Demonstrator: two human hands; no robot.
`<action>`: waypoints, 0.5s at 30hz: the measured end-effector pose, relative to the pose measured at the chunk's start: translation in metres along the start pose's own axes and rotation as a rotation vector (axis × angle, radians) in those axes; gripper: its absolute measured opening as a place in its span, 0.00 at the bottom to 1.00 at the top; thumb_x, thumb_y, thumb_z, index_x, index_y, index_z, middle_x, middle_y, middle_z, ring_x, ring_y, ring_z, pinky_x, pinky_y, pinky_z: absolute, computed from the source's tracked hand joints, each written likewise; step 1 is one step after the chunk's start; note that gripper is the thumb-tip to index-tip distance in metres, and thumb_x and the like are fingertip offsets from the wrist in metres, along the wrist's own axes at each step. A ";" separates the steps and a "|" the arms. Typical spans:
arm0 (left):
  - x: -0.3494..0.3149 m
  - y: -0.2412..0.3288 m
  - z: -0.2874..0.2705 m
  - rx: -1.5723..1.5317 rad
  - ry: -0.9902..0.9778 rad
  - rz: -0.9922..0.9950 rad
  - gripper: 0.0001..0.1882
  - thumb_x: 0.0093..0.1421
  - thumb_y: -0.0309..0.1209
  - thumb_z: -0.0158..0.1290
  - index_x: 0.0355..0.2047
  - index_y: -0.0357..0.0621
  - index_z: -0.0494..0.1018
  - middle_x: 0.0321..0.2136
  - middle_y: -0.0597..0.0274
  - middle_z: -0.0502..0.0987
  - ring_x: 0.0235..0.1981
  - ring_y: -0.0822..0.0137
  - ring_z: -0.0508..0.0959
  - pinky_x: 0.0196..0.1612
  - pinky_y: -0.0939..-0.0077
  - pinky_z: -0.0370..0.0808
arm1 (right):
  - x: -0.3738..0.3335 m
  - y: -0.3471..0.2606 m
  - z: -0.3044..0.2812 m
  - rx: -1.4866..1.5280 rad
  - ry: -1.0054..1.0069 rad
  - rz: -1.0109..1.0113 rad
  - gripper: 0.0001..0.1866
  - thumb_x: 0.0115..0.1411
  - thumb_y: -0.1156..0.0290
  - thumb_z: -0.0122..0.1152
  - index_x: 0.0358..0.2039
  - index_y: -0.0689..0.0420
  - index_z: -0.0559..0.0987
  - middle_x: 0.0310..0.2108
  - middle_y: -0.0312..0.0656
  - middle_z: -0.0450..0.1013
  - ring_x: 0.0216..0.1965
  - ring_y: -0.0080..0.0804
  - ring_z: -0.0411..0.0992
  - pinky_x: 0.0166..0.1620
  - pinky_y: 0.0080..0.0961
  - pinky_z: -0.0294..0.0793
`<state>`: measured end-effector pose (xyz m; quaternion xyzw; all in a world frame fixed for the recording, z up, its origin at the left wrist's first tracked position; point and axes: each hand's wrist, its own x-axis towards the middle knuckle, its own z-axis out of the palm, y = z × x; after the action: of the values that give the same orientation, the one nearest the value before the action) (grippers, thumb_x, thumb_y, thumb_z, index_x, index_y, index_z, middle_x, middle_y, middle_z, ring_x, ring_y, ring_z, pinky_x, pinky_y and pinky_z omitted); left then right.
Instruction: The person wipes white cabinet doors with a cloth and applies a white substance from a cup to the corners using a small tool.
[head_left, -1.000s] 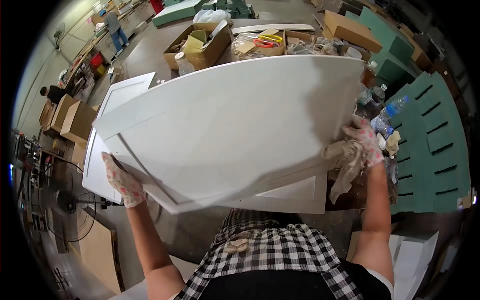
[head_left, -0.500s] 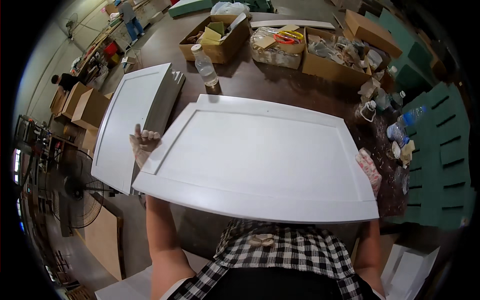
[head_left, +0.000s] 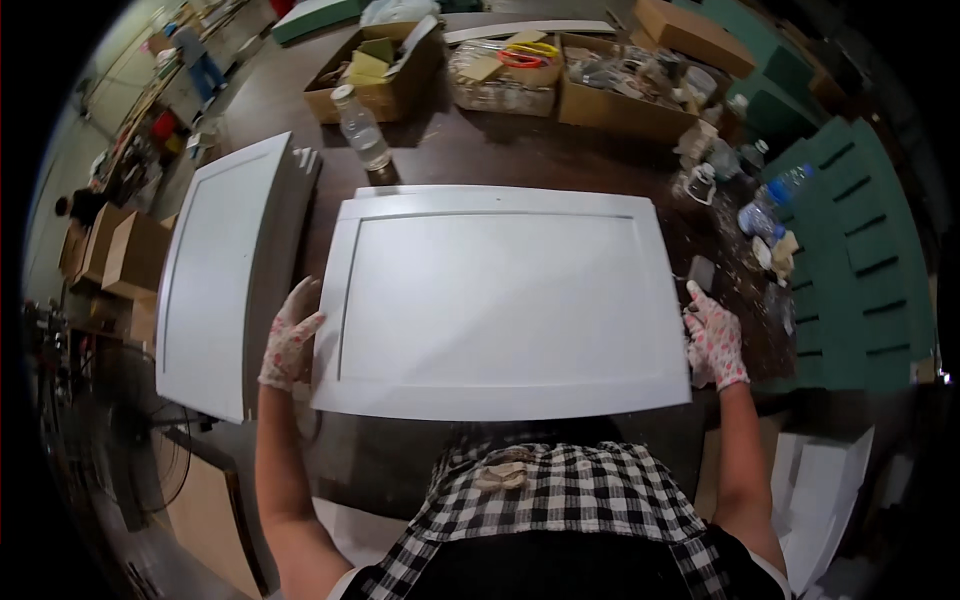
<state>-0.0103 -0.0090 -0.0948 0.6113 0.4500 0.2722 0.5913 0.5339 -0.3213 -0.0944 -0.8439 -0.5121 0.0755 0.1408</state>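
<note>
A white cabinet-door-like panel (head_left: 495, 300) with a raised frame and recessed middle lies flat in front of me. Another white edge shows just beyond its far side. My left hand (head_left: 290, 337), in a pink-patterned white glove, is at the panel's left edge, fingers stretched and thumb apart. By the right edge is my right hand (head_left: 718, 338), gloved alike, fingers spread and partly bent; its lower fingers are hard to see. A small pale block (head_left: 702, 271) lies just beyond that hand. To the left stands a stack of similar white panels (head_left: 215, 275).
Along the table's far side are cardboard boxes (head_left: 630, 112) of scraps and a clear bottle (head_left: 361, 130). More bottles (head_left: 765, 210) and debris lie at the right, beside green slotted sheets (head_left: 860, 240). A fan (head_left: 125, 420) stands at lower left; people are in the background.
The raised, tilted panel has come down flat and moved slightly left. Both hands have loosened from its edges, with fingers now beside it. My view has shifted a little.
</note>
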 end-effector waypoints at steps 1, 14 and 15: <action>0.000 0.005 -0.002 0.167 0.031 -0.057 0.37 0.54 0.29 0.55 0.63 0.35 0.55 0.63 0.49 0.60 0.65 0.58 0.58 0.64 0.68 0.56 | -0.001 0.005 -0.018 -0.007 -0.063 0.195 0.25 0.57 0.72 0.62 0.57 0.50 0.72 0.36 0.45 0.76 0.32 0.36 0.75 0.39 0.28 0.75; 0.043 -0.071 0.034 0.526 0.290 -0.089 0.32 0.58 0.32 0.57 0.60 0.34 0.60 0.54 0.48 0.70 0.55 0.61 0.71 0.56 0.71 0.67 | 0.029 -0.069 -0.108 1.038 0.593 0.098 0.14 0.65 0.62 0.53 0.46 0.56 0.77 0.36 0.35 0.75 0.37 0.21 0.72 0.42 0.22 0.73; 0.043 -0.075 0.032 0.508 0.296 -0.047 0.32 0.59 0.34 0.56 0.60 0.34 0.61 0.54 0.48 0.71 0.55 0.59 0.71 0.56 0.70 0.67 | 0.040 -0.066 -0.084 1.003 0.596 0.092 0.13 0.66 0.63 0.52 0.42 0.57 0.78 0.33 0.35 0.75 0.34 0.20 0.71 0.40 0.21 0.72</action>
<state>0.0197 0.0053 -0.1806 0.6828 0.5992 0.2232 0.3535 0.5193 -0.2709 0.0068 -0.6804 -0.3148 0.0742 0.6576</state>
